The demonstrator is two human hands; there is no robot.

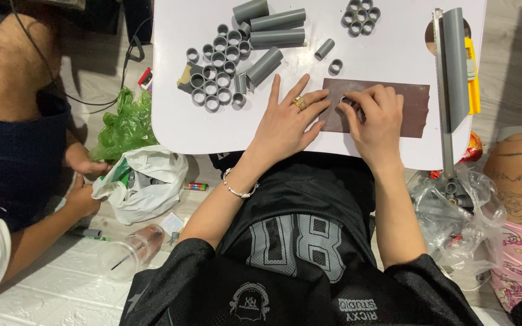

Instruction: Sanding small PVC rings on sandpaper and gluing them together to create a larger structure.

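A brown sheet of sandpaper (pixel 409 108) lies flat on the white table (pixel 176 115). My left hand (pixel 288 118), with a gold ring, rests open and flat on the sandpaper's left end. My right hand (pixel 374 115) presses a short grey pipe ring (pixel 348 100) down on the sandpaper with its fingertips; most of the ring is hidden under the fingers.
Several short grey pipe rings (pixel 215 75) and longer grey pipe pieces (pixel 276 21) lie at the table's far side, another ring cluster (pixel 360 16) further right. A long grey pipe (pixel 454 66) and a yellow tool (pixel 472 72) lie at the right edge. Another person's hands (pixel 83 181) handle a white plastic bag (pixel 146 178) on the floor at left.
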